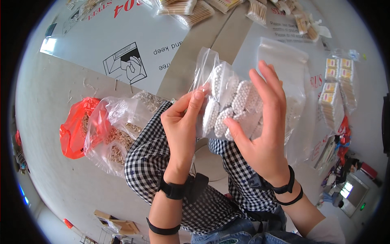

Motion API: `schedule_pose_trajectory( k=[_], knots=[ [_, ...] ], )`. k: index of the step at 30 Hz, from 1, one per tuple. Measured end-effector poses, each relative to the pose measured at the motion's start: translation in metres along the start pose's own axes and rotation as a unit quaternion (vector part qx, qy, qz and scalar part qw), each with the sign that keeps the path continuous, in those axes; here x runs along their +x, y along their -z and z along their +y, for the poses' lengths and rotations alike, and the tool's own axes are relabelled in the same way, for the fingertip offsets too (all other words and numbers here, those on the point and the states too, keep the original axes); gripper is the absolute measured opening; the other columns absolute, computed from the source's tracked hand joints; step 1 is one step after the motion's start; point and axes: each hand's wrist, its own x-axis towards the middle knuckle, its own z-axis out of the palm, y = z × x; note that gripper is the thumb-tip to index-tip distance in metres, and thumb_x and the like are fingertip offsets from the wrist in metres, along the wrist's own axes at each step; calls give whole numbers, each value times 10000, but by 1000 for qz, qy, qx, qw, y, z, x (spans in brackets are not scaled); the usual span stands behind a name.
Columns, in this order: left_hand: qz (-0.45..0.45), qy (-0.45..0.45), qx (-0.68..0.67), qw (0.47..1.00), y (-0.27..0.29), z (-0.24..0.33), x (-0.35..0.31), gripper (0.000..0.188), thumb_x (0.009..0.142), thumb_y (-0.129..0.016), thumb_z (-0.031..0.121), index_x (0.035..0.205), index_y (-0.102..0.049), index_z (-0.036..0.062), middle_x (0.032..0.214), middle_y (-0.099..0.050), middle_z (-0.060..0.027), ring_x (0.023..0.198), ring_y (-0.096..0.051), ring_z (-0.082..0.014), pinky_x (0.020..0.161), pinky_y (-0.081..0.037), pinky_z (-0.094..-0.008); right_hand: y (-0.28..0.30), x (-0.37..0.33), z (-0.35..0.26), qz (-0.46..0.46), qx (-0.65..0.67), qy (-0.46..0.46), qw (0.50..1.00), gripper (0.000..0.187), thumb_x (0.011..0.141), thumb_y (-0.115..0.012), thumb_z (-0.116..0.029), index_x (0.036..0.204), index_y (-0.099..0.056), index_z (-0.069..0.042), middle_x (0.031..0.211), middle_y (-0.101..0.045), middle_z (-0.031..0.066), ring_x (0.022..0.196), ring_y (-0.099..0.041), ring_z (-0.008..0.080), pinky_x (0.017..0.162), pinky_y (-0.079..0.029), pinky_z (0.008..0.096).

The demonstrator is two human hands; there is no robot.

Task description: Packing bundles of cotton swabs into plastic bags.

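Observation:
Held up over my lap is a clear plastic bag (206, 61) with several bundles of cotton swabs (242, 96) inside, their white tips facing me. My left hand (178, 126) pinches the bag's left edge between thumb and fingers. On the other side, my right hand (269, 136) is spread, its fingers stretched upward along the bag's right side. Its thumb touches the swab tips near the bottom. Behind the right hand lies another clear plastic bag (280, 55), flat on the metal-topped table (178, 69).
More swab bundles (195, 14) lie along the table's far edge. Packed swab bags (333, 103) rest at the right. Down on the left, a red plastic bag (75, 140) and a clear bag (101, 156) hold loose sticks. My knees in checkered cloth (146, 158) are below the table edge.

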Motion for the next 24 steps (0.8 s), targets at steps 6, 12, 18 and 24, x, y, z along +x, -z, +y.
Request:
schedule_pose_trajectory(
  k=[6, 12, 18, 24],
  knots=[
    [21, -3, 18, 1000, 0, -4, -3, 263, 970, -651, 177, 1126, -714, -25, 1029, -718, -52, 895, -604, -68, 821, -480, -200, 3, -2, 4, -21, -3, -11, 1000, 810, 713, -784, -1, 1421, -392, 32, 1519, -343, 221, 1422, -320, 390, 1157, -279, 470],
    [23, 4, 32, 999, 1, -4, -4, 252, 960, -661, 159, 1121, -715, -28, 1079, -717, -78, 939, -598, -80, 856, -467, -210, 7, 2, 5, -39, -27, 4, 999, 813, 710, -786, -36, 1415, -389, 48, 1512, -338, 255, 1413, -321, 420, 1154, -268, 497],
    [26, 3, 28, 999, 2, -5, -4, 248, 957, -662, 150, 1127, -715, -21, 1102, -717, -89, 955, -598, -89, 879, -458, -221, 4, 2, 7, -50, -9, 12, 999, 791, 727, -777, -32, 1410, -386, 50, 1515, -319, 270, 1418, -305, 435, 1154, -260, 510],
    [24, 1, 23, 999, -2, -4, -3, 246, 958, -658, 140, 1139, -711, -18, 1108, -717, -89, 963, -598, -86, 885, -458, -222, 5, 4, 8, -43, -1, 19, 999, 783, 734, -777, -29, 1409, -387, 45, 1519, -312, 267, 1424, -296, 434, 1158, -258, 505]
  ],
)
